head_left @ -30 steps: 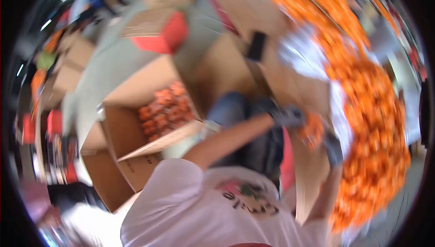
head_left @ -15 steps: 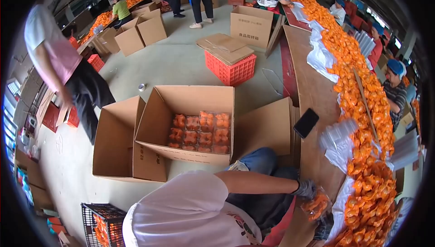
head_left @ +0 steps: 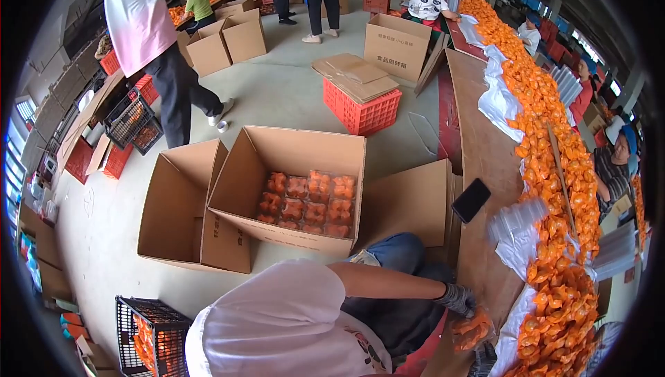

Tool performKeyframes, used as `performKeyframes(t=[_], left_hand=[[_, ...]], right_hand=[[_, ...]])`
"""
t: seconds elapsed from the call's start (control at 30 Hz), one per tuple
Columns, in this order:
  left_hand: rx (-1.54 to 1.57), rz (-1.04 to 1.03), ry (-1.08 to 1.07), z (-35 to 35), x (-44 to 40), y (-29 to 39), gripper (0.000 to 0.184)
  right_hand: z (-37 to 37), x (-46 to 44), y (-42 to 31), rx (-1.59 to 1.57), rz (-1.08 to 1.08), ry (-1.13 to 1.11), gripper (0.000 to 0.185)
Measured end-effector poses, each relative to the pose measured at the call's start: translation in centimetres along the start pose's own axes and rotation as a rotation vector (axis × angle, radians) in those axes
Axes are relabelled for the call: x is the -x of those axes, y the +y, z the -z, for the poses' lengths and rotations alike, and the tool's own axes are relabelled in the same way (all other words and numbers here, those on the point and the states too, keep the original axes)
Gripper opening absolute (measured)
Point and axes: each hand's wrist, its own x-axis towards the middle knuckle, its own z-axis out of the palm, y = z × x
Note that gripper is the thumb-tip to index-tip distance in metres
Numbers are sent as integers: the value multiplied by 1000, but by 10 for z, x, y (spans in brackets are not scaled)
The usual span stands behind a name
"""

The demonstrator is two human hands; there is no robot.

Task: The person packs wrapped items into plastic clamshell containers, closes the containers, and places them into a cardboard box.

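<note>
My left hand (head_left: 458,299), in a grey striped glove, has its fingers bent over the near edge of a clear plastic tray (head_left: 472,330) of orange-wrapped pieces. The tray is at the edge of a brown worktable (head_left: 483,138). At the bottom of the view, my right hand (head_left: 483,361) shows only as part of a dark striped glove beside the tray; its fingers are hidden. A long heap of orange-wrapped pieces (head_left: 547,190) lies alongside on white sheeting.
An open carton (head_left: 305,238) holds several packed trays, with another carton (head_left: 163,214) beside it. A phone (head_left: 471,200) and stacked clear trays (head_left: 516,219) lie on the table. A black crate (head_left: 149,308) stands behind me. Another person (head_left: 142,20) stands across the floor, near a red crate (head_left: 360,108).
The tray and my left hand have shifted slightly down and left in view. The person in the white-and-pink shirt has moved right, and a black crate now shows near them.
</note>
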Motion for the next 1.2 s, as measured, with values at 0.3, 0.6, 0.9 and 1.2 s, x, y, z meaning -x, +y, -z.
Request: performKeyframes(t=[0.3, 0.6, 0.9, 1.2], left_hand=[[-119, 90, 24, 0, 3, 15, 28], [-68, -370, -142, 9, 11, -21, 28], [-58, -10, 195, -11, 24, 8, 14], [446, 148, -41, 9, 17, 0, 26]], right_hand=[[-7, 2, -6, 61, 21, -28, 30], [-6, 5, -8, 139, 88, -99, 30], [1, 34, -45, -164, -103, -99, 32], [-7, 28, -25, -203, 28, -77, 23]])
